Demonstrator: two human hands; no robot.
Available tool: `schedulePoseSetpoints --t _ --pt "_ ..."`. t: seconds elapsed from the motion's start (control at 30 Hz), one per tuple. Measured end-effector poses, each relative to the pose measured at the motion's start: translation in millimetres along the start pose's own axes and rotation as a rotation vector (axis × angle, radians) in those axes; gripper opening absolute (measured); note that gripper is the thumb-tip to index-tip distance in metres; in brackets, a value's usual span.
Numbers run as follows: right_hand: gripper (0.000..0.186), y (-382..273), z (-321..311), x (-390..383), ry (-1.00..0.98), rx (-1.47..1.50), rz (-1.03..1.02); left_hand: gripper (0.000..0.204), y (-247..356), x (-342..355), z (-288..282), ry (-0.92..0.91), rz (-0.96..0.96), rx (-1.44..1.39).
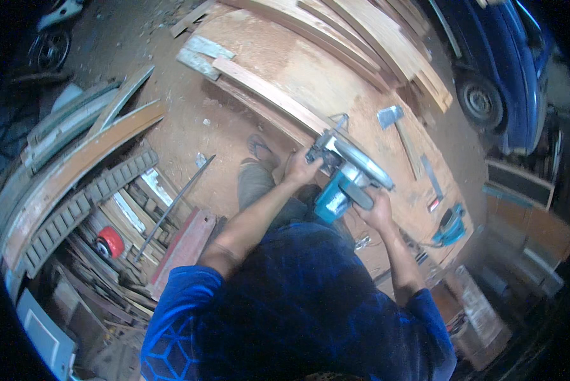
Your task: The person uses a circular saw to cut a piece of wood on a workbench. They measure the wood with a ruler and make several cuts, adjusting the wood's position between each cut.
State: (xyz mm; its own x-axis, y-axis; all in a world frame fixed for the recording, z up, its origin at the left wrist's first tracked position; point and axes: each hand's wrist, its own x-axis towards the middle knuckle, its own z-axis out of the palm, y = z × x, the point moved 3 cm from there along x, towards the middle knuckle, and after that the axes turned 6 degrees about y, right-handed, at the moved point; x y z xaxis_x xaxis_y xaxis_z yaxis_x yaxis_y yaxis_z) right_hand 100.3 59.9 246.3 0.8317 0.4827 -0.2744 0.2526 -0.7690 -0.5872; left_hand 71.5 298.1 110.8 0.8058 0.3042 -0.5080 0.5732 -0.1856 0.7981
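Note:
A teal circular saw [337, 195] with a round metal blade guard rests at the near end of a long wooden plank [269, 92]. My right hand [377, 209] is wrapped round the saw's dark rear handle. At the saw's front left side, my left hand [302, 169] grips its front part, close to the plank's end; some of its fingers are hidden. The plank lies along the edge of a dusty wooden work surface [310, 70]. The saw's body hides the blade and the spot where it meets the wood.
On the work surface right of the saw lie a hatchet [409, 149], a flat blade tool [433, 181] and another teal power tool [450, 225]. Several boards [361, 38] are stacked at the far side. Scrap wood [107, 209] piles up at left; a blue vehicle [504, 76] stands at right.

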Motion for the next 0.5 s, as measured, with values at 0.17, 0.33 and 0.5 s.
schedulePoseSetpoints --t 0.17,0.33,0.5 --pt "0.035 5.4 4.8 4.8 0.019 -0.01 0.042 0.037 -30.9 15.3 16.8 -0.042 -0.093 -0.033" --pt "0.035 2.1 -0.4 4.8 0.014 -0.014 0.057 0.031 -23.4 12.9 18.9 -0.07 -0.082 -0.205" --pt "0.035 5.8 1.1 3.6 0.028 -0.02 0.037 0.034 -35.9 19.5 24.0 -0.066 -0.106 -0.19"
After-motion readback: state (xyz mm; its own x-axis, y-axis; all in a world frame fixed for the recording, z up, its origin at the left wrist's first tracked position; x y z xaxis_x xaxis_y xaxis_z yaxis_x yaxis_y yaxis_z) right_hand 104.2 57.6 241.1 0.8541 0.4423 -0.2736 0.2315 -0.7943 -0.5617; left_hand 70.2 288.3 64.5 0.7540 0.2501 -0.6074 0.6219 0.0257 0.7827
